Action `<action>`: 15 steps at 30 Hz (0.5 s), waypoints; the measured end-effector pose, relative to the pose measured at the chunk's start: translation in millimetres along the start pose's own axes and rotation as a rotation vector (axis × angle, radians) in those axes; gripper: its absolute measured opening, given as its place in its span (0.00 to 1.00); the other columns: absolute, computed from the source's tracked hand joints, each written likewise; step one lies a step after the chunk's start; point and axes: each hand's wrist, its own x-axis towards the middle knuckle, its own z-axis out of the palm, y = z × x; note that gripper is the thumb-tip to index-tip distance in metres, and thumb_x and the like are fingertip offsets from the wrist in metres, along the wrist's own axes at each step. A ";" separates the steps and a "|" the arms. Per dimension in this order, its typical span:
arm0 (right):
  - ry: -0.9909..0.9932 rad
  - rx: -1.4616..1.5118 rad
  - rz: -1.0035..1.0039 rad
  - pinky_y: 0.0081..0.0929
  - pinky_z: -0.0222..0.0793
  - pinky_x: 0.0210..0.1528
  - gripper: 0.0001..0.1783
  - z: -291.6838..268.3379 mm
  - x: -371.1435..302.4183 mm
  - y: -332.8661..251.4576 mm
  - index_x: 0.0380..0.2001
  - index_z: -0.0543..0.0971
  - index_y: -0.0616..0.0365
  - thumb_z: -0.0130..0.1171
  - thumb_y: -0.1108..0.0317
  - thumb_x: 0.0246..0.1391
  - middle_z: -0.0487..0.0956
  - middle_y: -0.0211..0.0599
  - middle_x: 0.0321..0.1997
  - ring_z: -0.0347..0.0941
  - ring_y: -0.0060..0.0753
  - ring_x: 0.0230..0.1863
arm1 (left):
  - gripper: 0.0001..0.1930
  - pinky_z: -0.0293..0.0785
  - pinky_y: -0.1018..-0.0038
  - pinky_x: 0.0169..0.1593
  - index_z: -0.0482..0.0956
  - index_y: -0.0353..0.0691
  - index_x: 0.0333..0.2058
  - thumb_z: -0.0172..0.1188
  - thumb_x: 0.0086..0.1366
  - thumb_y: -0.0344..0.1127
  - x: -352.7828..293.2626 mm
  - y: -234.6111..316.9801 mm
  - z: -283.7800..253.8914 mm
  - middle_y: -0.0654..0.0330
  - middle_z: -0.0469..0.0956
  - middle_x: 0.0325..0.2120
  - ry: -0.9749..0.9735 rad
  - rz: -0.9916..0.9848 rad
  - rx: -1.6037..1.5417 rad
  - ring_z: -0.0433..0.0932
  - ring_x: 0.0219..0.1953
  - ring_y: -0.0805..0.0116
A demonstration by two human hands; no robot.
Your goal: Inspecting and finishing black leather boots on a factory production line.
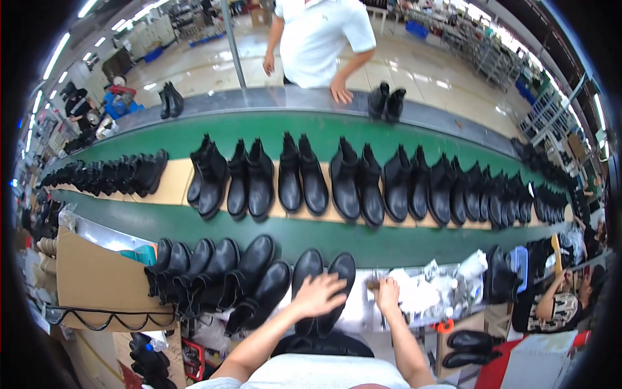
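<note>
My left hand (pixel 319 295) lies over a pair of black ankle boots at the near edge of the bench, its fingers spread. The left boot (pixel 307 262) and the right boot (pixel 342 264) of this pair stand side by side with toes pointing away from me. To their right, my right hand (pixel 387 293) is closed on a small brown block-like piece (pixel 372 284), whose exact kind I cannot make out. Crumpled white paper and clear wrapping (pixel 440 288) lie just right of that hand. Several more black boots (pixel 256 259) stand close together to the left of the pair.
Beyond runs a green conveyor (pixel 259 126) with cardboard strips carrying a long row of black boots (pixel 301 178). Across it, a person in white (pixel 321 45) rests a hand on the metal edge. A cardboard box (pixel 110 275) stands left; a blue basket (pixel 520 262) is right.
</note>
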 end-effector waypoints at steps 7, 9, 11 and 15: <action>0.102 0.739 0.149 0.34 0.70 0.38 0.21 -33.1 61.4 -70.4 0.41 0.75 0.61 0.64 0.71 0.39 0.75 0.45 0.31 0.74 0.44 0.32 | 0.29 0.66 0.55 0.50 0.65 0.52 0.55 0.47 0.60 0.59 -11.7 -7.6 1.1 0.58 0.64 0.57 -0.280 0.012 0.054 0.73 0.48 0.55; 0.032 0.933 0.105 0.38 0.69 0.42 0.23 3.1 85.9 -58.4 0.47 0.73 0.59 0.59 0.66 0.44 0.77 0.52 0.36 0.75 0.47 0.36 | 0.27 0.66 0.55 0.50 0.65 0.53 0.55 0.50 0.60 0.55 -4.3 -4.8 3.7 0.59 0.64 0.57 -0.249 0.037 0.024 0.73 0.48 0.57; -0.032 0.677 0.043 0.39 0.69 0.44 0.21 12.6 99.0 -80.6 0.44 0.75 0.59 0.57 0.62 0.45 0.77 0.52 0.36 0.75 0.50 0.39 | 0.25 0.66 0.55 0.50 0.64 0.54 0.56 0.51 0.60 0.52 -5.1 -4.8 1.1 0.61 0.64 0.57 -0.315 -0.042 0.036 0.72 0.50 0.60; 0.007 0.566 0.098 0.41 0.68 0.46 0.20 11.3 116.5 -94.4 0.40 0.76 0.60 0.55 0.58 0.47 0.78 0.52 0.36 0.74 0.52 0.41 | 0.23 0.67 0.62 0.45 0.68 0.54 0.53 0.53 0.59 0.49 -9.7 -7.3 9.9 0.62 0.66 0.56 -0.163 0.000 0.064 0.77 0.42 0.61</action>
